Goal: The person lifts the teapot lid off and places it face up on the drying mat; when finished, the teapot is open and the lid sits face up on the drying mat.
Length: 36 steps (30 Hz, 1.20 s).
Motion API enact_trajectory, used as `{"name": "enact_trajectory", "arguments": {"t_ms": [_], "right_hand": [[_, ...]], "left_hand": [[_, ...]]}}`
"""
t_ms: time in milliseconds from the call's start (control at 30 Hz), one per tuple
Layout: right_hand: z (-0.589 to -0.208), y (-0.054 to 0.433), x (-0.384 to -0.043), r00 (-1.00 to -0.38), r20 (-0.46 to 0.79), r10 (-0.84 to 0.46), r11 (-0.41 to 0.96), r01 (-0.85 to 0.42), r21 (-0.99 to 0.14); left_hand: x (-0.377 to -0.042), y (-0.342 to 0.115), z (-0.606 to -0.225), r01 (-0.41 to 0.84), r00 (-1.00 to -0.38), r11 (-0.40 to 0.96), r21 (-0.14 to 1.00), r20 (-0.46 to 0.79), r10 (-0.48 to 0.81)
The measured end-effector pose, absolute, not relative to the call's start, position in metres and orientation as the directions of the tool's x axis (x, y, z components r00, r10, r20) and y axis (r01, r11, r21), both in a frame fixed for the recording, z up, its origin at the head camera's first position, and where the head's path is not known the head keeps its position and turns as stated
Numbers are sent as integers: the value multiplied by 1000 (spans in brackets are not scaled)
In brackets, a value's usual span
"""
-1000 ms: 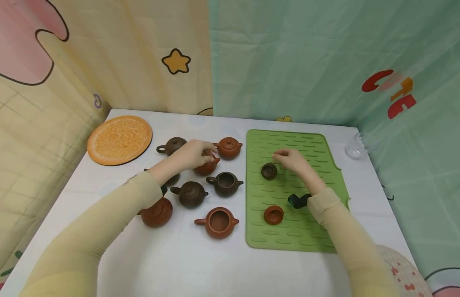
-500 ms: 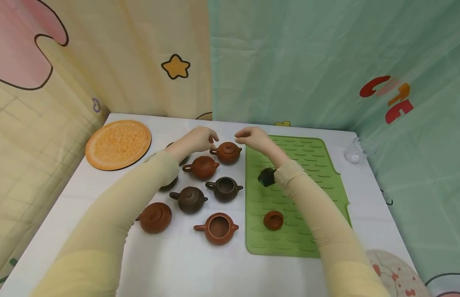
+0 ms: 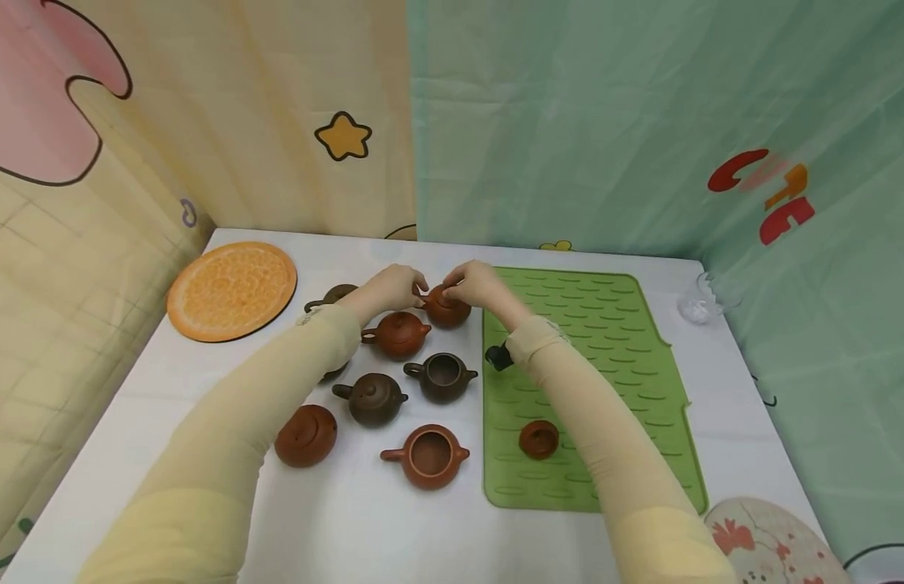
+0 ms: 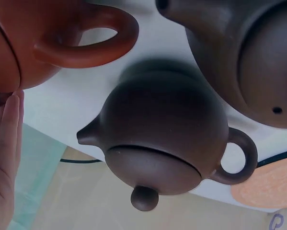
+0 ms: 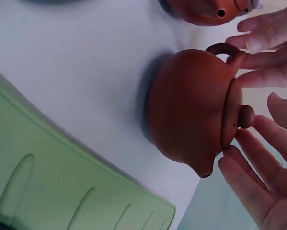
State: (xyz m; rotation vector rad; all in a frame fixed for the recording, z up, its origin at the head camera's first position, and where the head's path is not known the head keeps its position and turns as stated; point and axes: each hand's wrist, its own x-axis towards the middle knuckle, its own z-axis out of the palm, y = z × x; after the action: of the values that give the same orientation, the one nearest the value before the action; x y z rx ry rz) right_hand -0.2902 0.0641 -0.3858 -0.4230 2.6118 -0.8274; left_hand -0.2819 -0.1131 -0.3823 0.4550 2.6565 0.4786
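At the back, a reddish-brown lidded teapot [image 3: 448,310] stands between the hands. The left hand [image 3: 390,290] reaches to its handle side, extended fingertips right at the handle in the right wrist view. From the other side the right hand [image 3: 478,284] comes over the lid; its fingers [image 5: 246,179] lie along the lid's edge, with one fingertip close to the round knob [image 5: 246,116] and the thumb apart from it. A second red teapot [image 3: 399,335] stands just nearer. Beside the left wrist is a dark brown teapot [image 4: 157,129]; the left sleeve partly covers it in the head view.
Nearer stand dark teapots [image 3: 375,400], a lidless dark pot [image 3: 442,378], a lidless red pot [image 3: 430,458] and a red lidded teapot [image 3: 306,436]. A red lid [image 3: 540,440] lies on the green mat [image 3: 598,324]. An orange round mat [image 3: 233,292] and a clear glass item [image 3: 699,302] flank them.
The right hand has moved left from above the green mat to the back red teapot's lid. The left hand has left the nearer red teapot's lid for the back teapot's handle side.
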Motion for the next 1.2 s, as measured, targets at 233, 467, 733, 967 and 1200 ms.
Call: {"name": "enact_trajectory", "arguments": {"t_ms": [233,467,733,967,1200], "right_hand": [[-396,58,-295,-911,-210,-354,819,-194,-540],[-394,57,-296,-922,-213,-324,842,-179,-510],[-394,55,-293,-928,-198,-314,859,-189,-477],[-396,55,-293,-918,-170,-358,852,-247,-462],[-394,65,-295,-930,-104,-352,787,-234,-571]], "left_hand": [[-288,-114,-392,186,-896,886,425,-296,330],[-291,-113,-393,179,-903,887,425,-286,320],[-290,-110,-395,126,-906,889,440,-314,284],[-290,-108,-397,138,-911,890,435,-296,287],[-289,-107,-396,159,-910,896,415,-291,296]]}}
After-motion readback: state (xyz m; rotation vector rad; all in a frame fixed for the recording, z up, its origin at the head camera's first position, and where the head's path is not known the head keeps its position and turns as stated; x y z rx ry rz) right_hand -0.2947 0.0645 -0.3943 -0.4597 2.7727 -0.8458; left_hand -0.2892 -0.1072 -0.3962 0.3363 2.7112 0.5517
